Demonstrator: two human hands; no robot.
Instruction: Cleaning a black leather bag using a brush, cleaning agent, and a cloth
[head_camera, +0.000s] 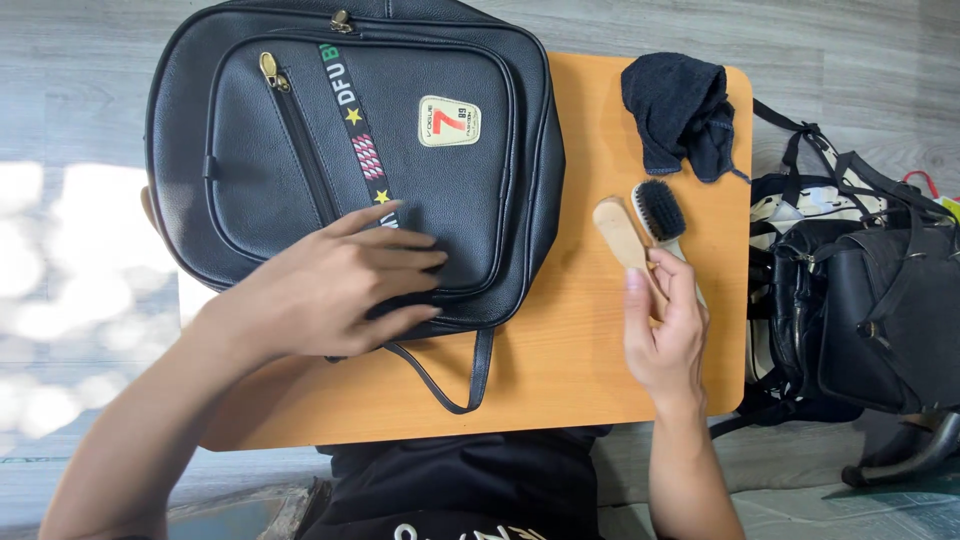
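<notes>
While the left hand (335, 285) lies flat on the backpack (350, 150), the right hand (665, 325) grips two brushes (640, 235) by their handles, heads pointing away, just right of the bag.

Backpack (350, 150) lies on the table (560, 370), brushes (640, 230) right, cloth (680, 110) behind them.

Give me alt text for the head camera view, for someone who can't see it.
A person's left hand rests flat on a black backpack on a small wooden table, while the right hand grips two wooden-handled brushes. A dark cloth lies behind them.
</notes>
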